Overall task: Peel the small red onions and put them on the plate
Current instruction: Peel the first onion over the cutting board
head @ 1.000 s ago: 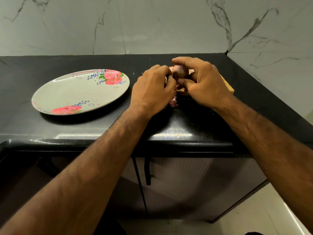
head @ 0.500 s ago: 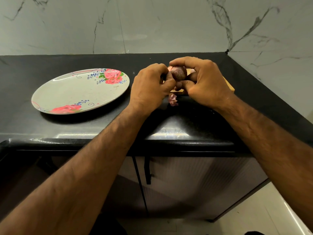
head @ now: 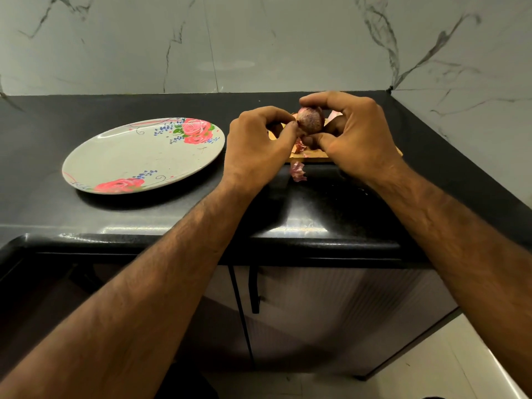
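A floral plate sits on the left of the black worktop, nothing on it. Just right of its rim is the left hand, fingers curled, thumb and fingertip pinching the left side of the small red onion. The onion is held up between both hands, above a wooden board that is mostly hidden. A pink scrap of peel lies on the worktop beside the board's near edge. The right hand grips the onion from the right, forefinger over the top and thumb underneath.
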